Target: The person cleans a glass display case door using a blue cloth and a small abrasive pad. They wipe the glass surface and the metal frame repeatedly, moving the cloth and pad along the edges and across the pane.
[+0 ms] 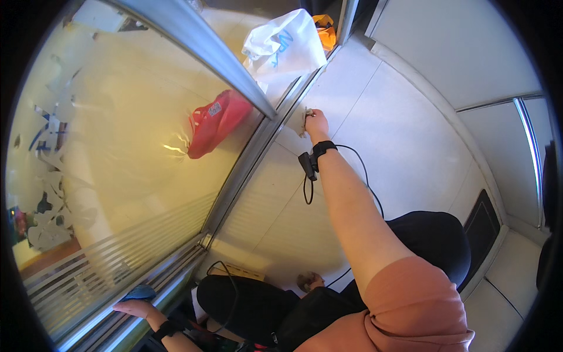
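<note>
My right hand (317,124) is stretched far forward, low over the pale tiled floor beside the metal door track. Its fingers are closed on a crumpled greyish rag (305,122) that touches the floor. My left hand (134,308) lies at the lower left against the metal frame of the glass door, fingers extended. A dark blue, rounded thing (141,293) sits right by that hand; its kind is unclear, and I cannot tell whether the hand touches it. A black strap with a small black device (308,164) and cable is on my right wrist.
A sliding glass door (135,146) with a metal frame stands along the left. Beyond its track are a red bag (220,124), a white plastic bag (284,47) and an orange bag (325,34). White cabinets (469,53) line the right. A bare foot (314,280) shows below.
</note>
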A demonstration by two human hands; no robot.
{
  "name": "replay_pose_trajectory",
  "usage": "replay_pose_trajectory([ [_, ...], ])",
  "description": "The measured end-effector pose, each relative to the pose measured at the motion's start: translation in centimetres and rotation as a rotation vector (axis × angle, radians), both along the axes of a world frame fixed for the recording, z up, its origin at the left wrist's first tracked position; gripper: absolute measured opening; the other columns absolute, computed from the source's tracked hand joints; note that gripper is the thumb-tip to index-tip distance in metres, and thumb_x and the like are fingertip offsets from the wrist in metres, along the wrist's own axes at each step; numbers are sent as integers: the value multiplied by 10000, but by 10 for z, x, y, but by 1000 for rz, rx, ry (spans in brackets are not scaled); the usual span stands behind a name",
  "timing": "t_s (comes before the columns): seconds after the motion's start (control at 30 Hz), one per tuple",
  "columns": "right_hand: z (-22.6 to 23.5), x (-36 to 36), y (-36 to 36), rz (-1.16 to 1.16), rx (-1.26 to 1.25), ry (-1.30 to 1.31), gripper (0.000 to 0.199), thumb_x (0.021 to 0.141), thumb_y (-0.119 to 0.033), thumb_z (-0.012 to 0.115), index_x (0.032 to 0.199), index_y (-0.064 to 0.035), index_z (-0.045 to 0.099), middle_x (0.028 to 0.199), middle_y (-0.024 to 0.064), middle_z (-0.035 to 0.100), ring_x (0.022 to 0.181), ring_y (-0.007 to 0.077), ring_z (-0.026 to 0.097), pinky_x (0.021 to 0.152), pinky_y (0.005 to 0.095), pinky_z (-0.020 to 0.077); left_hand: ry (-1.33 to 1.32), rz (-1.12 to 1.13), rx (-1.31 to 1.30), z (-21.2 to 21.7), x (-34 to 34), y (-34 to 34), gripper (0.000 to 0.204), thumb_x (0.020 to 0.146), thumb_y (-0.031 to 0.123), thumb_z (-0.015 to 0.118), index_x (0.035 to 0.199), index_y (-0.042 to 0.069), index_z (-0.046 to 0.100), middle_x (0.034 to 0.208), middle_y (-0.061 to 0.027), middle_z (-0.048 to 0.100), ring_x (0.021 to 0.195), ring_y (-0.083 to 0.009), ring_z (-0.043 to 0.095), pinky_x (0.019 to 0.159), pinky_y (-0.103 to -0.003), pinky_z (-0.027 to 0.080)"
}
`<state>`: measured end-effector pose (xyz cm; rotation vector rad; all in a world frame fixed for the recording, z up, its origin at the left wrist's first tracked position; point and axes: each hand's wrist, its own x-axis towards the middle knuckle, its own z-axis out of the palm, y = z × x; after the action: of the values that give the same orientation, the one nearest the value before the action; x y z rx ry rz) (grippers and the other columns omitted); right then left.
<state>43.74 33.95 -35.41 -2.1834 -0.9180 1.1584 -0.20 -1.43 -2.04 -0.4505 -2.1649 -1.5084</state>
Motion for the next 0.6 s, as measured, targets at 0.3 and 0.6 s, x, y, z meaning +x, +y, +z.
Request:
replay_pose_trajectory([
  [0.3,3,-38,23,556,183,-407,187,808,-165,523,969,-144,615,1067,127,538,992,310,534,782,396,477,75,131,-91,-7,-1,-17,564,956,329,305,1345,-67,208,1406,-194,239,1284,-297,279,1076,-346,225],
  [0.6,-14,-129,-86,679,316,-247,174,812,-159,486,867,-17,570,873,132,560,902,318,547,713,419,471,-197,-107,154,-5,9,-4,631,935,458,302,1355,-10,247,1396,-169,284,1220,-287,368,1035,-368,276],
])
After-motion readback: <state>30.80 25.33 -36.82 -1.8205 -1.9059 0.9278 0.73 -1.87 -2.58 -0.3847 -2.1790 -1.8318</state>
